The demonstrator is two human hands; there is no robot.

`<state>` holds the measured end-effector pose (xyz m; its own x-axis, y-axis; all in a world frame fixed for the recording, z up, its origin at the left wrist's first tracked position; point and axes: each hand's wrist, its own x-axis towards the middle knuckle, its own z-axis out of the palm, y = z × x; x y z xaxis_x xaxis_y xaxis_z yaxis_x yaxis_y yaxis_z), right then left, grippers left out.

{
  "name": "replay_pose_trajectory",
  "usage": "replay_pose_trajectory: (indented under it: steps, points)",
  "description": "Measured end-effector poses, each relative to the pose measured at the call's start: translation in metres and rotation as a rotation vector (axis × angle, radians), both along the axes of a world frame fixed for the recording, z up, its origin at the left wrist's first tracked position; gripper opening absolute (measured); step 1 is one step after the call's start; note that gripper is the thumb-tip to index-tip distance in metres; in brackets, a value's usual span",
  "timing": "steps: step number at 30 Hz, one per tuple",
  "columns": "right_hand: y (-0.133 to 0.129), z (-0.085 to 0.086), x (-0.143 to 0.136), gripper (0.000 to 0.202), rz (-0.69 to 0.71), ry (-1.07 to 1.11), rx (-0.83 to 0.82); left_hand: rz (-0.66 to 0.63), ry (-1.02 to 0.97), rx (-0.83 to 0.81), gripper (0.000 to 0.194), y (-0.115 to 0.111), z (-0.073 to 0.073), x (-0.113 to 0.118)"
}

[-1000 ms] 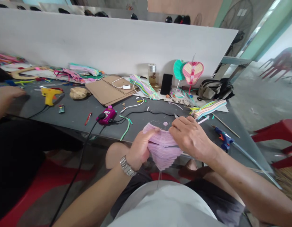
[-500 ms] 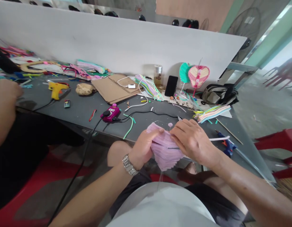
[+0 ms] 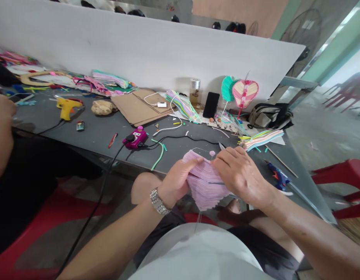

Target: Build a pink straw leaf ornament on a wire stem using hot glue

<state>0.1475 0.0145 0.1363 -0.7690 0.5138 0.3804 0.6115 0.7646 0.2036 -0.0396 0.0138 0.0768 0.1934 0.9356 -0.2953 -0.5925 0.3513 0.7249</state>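
A pink ribbed piece [image 3: 206, 190] with a zigzag lower edge hangs over my lap, with a dark slit across it. My left hand [image 3: 176, 179] pinches its upper left side between thumb and fingers. At its upper right, my right hand [image 3: 236, 169] has its fingers closed on the same piece; a pointed metal tip [image 3: 221, 146] sticks out above them, its other end hidden. A small pink disc [image 3: 212, 153] stands on a thin wire between the hands. Thin clear threads hang below the piece.
A blue glue gun [image 3: 277, 175] lies right of my right hand. Black cable runs from a magenta power socket [image 3: 136, 139]. A yellow glue gun [image 3: 67, 108], cardboard [image 3: 139, 109] and pipe-cleaner bundles [image 3: 261, 139] lie farther back. Another person's arm [image 3: 1, 136] is at left.
The white strip that stuck out right of my right hand now lies lower, by the blue glue gun. Both hands keep nearly the same hold. The other person's hand has shifted left.
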Motion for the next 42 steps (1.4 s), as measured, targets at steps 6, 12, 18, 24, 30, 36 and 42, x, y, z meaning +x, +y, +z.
replay_pose_trajectory:
  steps: [6, 12, 18, 24, 30, 36, 42]
  points:
    - [0.002, -0.001, 0.007, 0.027, 0.053, 0.007, -0.076, -0.049, 0.001, 0.063, 0.026, -0.004, 0.006, -0.001]
    - [0.001, 0.005, 0.01, 0.029, 0.069, 0.008, -0.08, -0.067, 0.015, 0.093, 0.023, -0.006, 0.007, -0.001]
    - [0.0, 0.002, 0.012, 0.03, 0.065, 0.071, -0.107, -0.034, 0.022, 0.074, 0.022, -0.004, 0.004, 0.001]
    - [0.001, -0.003, 0.015, 0.028, 0.084, 0.052, -0.171, -0.05, -0.021, 0.012, 0.03, -0.004, 0.007, 0.005]
    - [-0.001, 0.005, 0.016, 0.03, 0.091, 0.067, -0.156, -0.042, -0.015, -0.002, 0.023, -0.004, 0.009, 0.007]
    - [-0.006, 0.009, 0.017, 0.029, 0.068, -0.001, -0.115, -0.02, -0.002, 0.004, 0.026, -0.006, 0.01, 0.007]
    - [-0.005, 0.008, 0.015, 0.026, 0.09, -0.016, -0.137, -0.031, 0.037, -0.006, 0.029, -0.008, 0.007, 0.006]
